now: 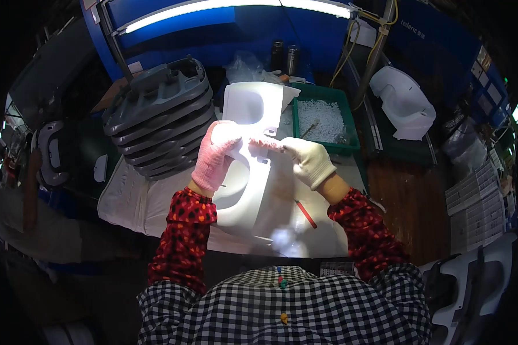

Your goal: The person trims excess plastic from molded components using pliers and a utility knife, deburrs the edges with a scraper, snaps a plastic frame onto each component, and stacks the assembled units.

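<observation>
A large white moulded part (252, 198) with two rounded openings lies on the pale table cover under bright light. My left hand (214, 155), in a pinkish glove, is closed at its middle, fingertips near a narrow pinkish-white strip. That strip (265, 144) stretches between both hands above the part. My right hand (309, 162), in a white glove, has its fingertips pinched at the strip's right end. Glare blurs the fingertips. Below my right hand, a red stick-like tool (306, 214) lies on the cover.
Stacked grey moulded parts (158, 115) stand at left. A green tray (326, 148) holds white pellets. Behind are a clear plastic bag (244, 68) and two bottles (292, 60). Another white part (402, 102) lies at right. A person's arm (32, 190) shows at far left.
</observation>
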Demonstrator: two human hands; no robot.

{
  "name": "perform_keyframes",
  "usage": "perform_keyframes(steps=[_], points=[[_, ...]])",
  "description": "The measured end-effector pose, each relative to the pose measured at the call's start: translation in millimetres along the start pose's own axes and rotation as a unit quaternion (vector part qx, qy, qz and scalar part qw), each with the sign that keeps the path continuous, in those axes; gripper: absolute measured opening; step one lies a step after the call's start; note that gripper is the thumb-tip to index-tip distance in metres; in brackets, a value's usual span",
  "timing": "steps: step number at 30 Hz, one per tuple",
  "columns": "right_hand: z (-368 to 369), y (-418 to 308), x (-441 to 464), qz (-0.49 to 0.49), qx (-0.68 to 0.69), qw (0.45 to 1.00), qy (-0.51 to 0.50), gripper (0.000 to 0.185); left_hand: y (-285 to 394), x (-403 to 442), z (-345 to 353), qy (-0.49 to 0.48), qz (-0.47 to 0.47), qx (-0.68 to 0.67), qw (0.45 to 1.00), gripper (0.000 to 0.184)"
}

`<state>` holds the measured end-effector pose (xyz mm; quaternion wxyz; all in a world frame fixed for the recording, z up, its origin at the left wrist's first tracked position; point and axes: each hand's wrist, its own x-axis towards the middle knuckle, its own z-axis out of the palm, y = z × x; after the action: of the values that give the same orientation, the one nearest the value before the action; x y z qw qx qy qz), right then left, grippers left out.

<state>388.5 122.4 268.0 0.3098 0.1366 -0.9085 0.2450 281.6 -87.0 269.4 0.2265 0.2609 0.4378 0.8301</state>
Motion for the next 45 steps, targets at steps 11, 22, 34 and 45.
perform_keyframes(steps=[11, 22, 34, 45], points=[[-18.0, -53.4, -35.5, -0.171, -0.091, 0.968, -0.162, 0.017, 1.8, -1.9, -3.1, 0.037, -0.029, 0.017, 0.999, 0.033], [-28.1, -13.0, -136.5, 0.079, 0.078, 0.973, -0.203, 0.017, 36.8, -1.8, 34.7, -0.037, 0.034, 0.125, 0.991, 0.035], [-30.2, -101.5, -148.7, 0.335, 0.159, 0.923, 0.1, 0.018, -44.4, -119.3, -21.3, -0.206, -0.048, 0.509, 0.834, 0.055], [54.5, -90.6, -49.9, 0.293, -0.209, 0.84, -0.406, 0.024, -89.0, -184.5, -42.8, 0.049, 0.082, 0.426, 0.9, 0.073]])
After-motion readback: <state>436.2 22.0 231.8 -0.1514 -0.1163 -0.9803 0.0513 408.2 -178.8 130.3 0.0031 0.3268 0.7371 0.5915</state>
